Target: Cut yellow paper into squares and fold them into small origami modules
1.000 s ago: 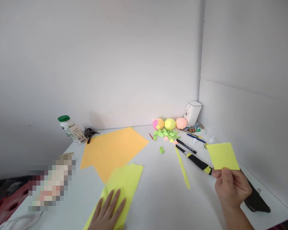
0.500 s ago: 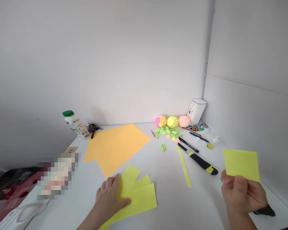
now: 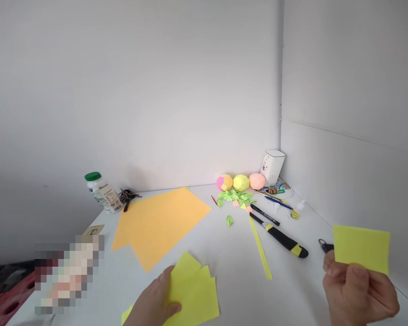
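My right hand (image 3: pixel 358 287) is raised at the right, pinching a small yellow-green paper piece (image 3: pixel 362 249) by its lower edge between thumb and fingers. At the lower middle, my left hand (image 3: pixel 158 299) grips several overlapping yellow-green paper sheets (image 3: pixel 193 292), its thumb on top and its other fingers partly hidden. Another bit of the same paper (image 3: pixel 126 314) shows left of the wrist. Between the hands lies a narrow yellow-green paper strip (image 3: pixel 261 249). A black-and-yellow utility knife (image 3: pixel 282 237) rests to the strip's right.
Large orange paper (image 3: pixel 159 224) spreads at the left, near a green-capped bottle (image 3: pixel 104 194) and keys (image 3: pixel 128 197). Three faceted paper balls (image 3: pixel 241 183) stand by the wall behind green folded pieces (image 3: pixel 236 196). A black marker (image 3: pixel 265 214), a white container (image 3: pixel 273 167) and scissors (image 3: pixel 325 246) are on the right.
The right hand has shifted right with its paper piece, uncovering part of the scissors. Under the left hand the sheets lie closer together. The view has tilted up slightly.
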The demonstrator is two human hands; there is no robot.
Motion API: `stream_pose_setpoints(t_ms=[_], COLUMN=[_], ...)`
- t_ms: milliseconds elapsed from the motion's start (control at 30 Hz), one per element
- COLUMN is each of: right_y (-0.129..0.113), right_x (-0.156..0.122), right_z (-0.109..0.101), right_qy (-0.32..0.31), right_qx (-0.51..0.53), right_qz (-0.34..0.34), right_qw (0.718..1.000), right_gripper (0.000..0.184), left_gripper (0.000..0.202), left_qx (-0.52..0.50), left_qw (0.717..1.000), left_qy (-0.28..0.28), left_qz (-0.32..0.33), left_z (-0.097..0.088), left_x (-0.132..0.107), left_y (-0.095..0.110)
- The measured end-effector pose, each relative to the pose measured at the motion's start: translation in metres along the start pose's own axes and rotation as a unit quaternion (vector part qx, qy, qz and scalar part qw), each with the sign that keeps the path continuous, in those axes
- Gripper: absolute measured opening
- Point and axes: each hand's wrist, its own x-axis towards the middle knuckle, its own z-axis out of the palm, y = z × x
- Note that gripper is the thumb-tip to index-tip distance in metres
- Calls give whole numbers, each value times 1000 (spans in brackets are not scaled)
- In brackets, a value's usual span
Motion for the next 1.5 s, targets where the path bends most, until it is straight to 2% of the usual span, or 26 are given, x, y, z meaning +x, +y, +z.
stream_pose_setpoints(t_ms=[100,200,300,400,467,533,567,667,767,833,1000,1067,1133,1167,1200,1267,1300,1333,1400,1500], right_y=[-2,-2,-1,1,2,2,2,4,7,8,9,10,11,12,13,14,15,14,11,3], right_x=[-2,-3,-4,-6,-7,-9,-10,-11,-13,-13,-14,-15,-16,-16,-17,-19,-20,-21,-22,-20], right_z=[1,2,3,4,4,4,4,3,2,2,5,5,4,4,3,3,3,4,5,7], right_qy=[0,-6,-28,-54,-74,-89,-96,-101,-105,-105,-114,-116,-120,-124,-131,-146,-151,-153,-140,-83], right_qx=[-14,-14,2,17,25,27,26,21,25,24,9,13,13,12,10,2,-2,-5,-5,4], right_qz=[17,27,44,48,63,79,84,94,97,100,102,100,103,106,109,113,112,110,101,61], right_qw=[1000,1000,999,997,995,993,992,990,989,989,988,988,987,986,985,983,982,982,985,995], right_gripper=[29,31,29,26,25,23,23,23,21,21,22,22,21,21,21,20,20,20,21,27], left_gripper=[62,53,37,25,22,26,31,39,39,47,67,67,60,56,54,52,63,74,79,75], left_qx=[18,12,-51,-106,-136,-178,-209,-291,-252,-211,-125,-70,22,53,80,103,112,129,155,176], left_qw=[999,997,991,981,981,982,977,952,952,954,959,958,951,948,936,917,906,898,895,907], left_qy=[17,18,-13,6,37,50,47,76,139,173,215,261,308,285,239,161,128,94,58,63], left_qz=[30,67,127,160,132,48,-3,-63,-105,-126,-134,-98,23,133,245,349,387,410,415,376], left_z=[2,-4,-17,-35,-51,-68,-76,-91,-93,-90,-82,-71,-51,-38,-23,3,13,21,27,27], left_x=[1,-3,-6,1,16,37,48,81,106,117,138,136,123,111,98,71,59,51,48,66], left_y=[-2,3,11,10,3,-7,-13,-30,-46,-56,-66,-58,-43,-33,-23,-4,3,9,15,16])
